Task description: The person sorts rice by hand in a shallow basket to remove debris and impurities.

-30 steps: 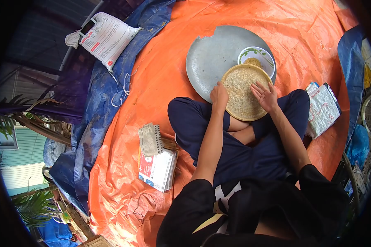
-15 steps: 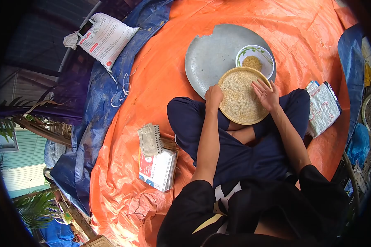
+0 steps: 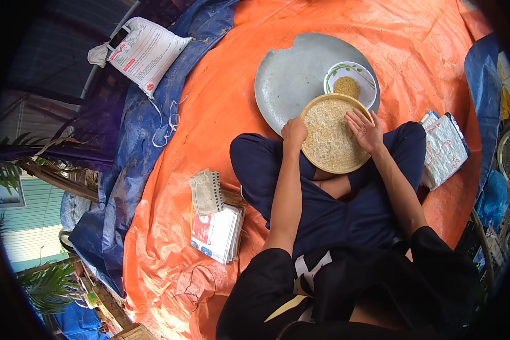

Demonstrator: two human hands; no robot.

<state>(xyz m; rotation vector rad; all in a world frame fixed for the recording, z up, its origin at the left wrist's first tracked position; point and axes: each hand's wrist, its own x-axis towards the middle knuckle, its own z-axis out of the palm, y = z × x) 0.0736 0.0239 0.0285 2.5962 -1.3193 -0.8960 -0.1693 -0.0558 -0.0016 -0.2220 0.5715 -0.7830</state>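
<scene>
A round yellow sieve-like tray (image 3: 335, 133) holding pale grain is above my crossed legs. My left hand (image 3: 294, 134) is closed on its left rim. My right hand (image 3: 365, 131) is palm up over the tray's right side, fingers spread, with a few tiny bits on the palm. Just beyond the tray, a white bowl (image 3: 366, 85) with green leaf patterns holds yellowish-brown grain (image 3: 347, 86). The bowl stands on a large grey metal disc (image 3: 292, 79) with a broken edge.
An orange tarp (image 3: 215, 113) lies underneath. Left of my knee are a spiral notebook (image 3: 206, 192) and papers (image 3: 216, 232). Folded packaging (image 3: 445, 148) lies right of my other knee. A white sack (image 3: 147, 56) with a phone (image 3: 118, 38) on it rests on a blue tarp (image 3: 131, 170).
The tray has shifted very slightly toward me. Both hands have hardly moved, and my left hand still grips the rim.
</scene>
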